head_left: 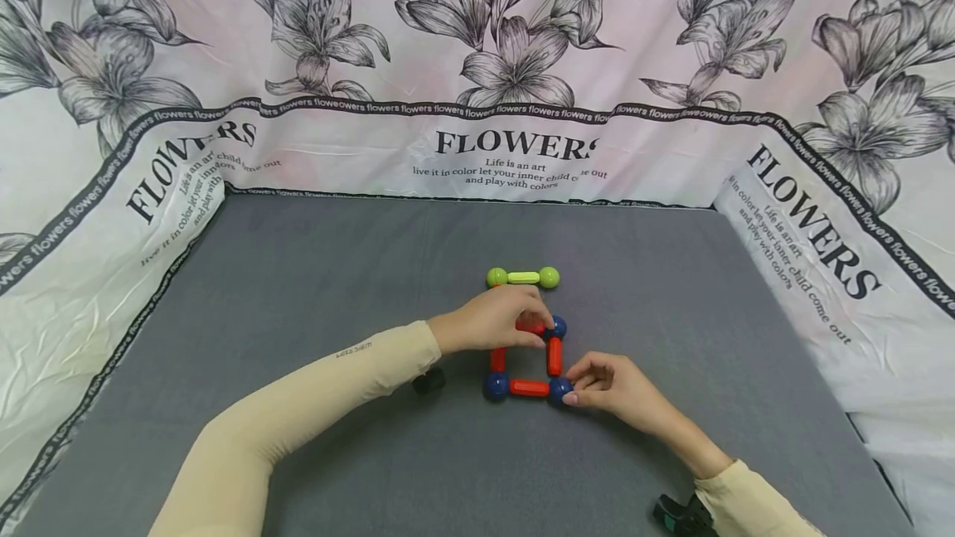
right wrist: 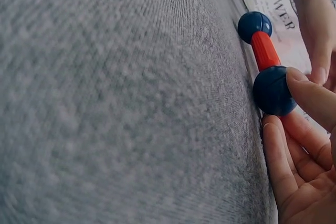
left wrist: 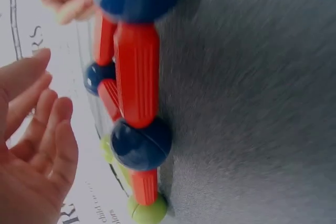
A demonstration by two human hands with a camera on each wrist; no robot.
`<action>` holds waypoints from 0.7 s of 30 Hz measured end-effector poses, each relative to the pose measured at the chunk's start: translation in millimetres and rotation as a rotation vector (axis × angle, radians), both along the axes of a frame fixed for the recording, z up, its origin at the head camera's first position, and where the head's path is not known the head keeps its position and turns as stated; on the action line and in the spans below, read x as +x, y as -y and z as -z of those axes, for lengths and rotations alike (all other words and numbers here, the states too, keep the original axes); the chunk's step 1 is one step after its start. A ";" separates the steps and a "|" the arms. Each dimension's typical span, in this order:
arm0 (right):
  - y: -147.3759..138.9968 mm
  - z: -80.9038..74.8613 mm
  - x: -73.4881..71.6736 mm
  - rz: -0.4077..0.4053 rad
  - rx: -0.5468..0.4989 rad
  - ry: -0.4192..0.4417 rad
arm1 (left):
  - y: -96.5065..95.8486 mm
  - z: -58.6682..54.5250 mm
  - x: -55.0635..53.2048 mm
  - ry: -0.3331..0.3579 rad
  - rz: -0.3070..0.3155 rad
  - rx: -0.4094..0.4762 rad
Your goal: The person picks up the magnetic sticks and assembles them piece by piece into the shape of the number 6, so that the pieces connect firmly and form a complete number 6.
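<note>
Glossy blue balls and ribbed red rods form a square on the grey cloth. My right hand (head_left: 615, 392) pinches the near right blue ball (head_left: 559, 389) between thumb and fingers; in the right wrist view its thumb lies on that blue ball (right wrist: 274, 92). Over the far side hovers my left hand (head_left: 500, 317), fingers loosely bent and thumb apart, close by the far right blue ball (head_left: 559, 326) and far red rod (head_left: 530, 326). This hand hides the far left corner. In the left wrist view, nothing sits between the left fingers (left wrist: 63, 145).
Beyond the square lies a light green rod (head_left: 523, 278) with a green ball at each end; a red rod runs from its left ball toward the square. A flower-printed cloth (head_left: 515, 147) borders the grey surface (head_left: 358, 263). Dark straps show at both wrists.
</note>
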State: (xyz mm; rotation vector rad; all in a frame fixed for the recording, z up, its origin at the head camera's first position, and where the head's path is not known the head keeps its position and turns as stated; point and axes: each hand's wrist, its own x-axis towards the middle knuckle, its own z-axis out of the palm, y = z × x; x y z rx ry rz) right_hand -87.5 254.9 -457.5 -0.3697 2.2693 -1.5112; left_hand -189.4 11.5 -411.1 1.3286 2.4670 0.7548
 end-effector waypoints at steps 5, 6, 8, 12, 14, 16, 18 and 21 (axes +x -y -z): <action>-1.2 0.6 0.4 -0.012 -0.012 -0.016 | -14.7 5.7 -20.1 0.045 0.107 -0.005; -1.5 0.8 0.2 -0.016 -0.012 -0.019 | -17.0 7.0 -23.2 0.050 0.123 -0.006; -1.6 2.1 -0.3 -0.020 -0.010 -0.022 | -20.6 9.4 -28.7 0.062 0.152 -0.012; -2.5 3.5 -1.2 -0.015 0.003 -0.017 | -27.7 12.0 -36.5 0.078 0.200 -0.052; -2.9 3.4 -1.5 -0.009 0.008 -0.012 | -30.9 12.7 -39.2 0.088 0.213 -0.077; -3.0 3.2 -1.7 -0.008 0.011 -0.012 | -33.7 13.5 -41.3 0.094 0.221 -0.100; -2.7 2.8 -1.8 -0.007 0.012 -0.010 | -36.2 14.3 -42.6 0.100 0.230 -0.118; -2.9 2.4 -2.1 -0.012 0.009 -0.013 | -39.0 15.5 -44.3 0.114 0.245 -0.135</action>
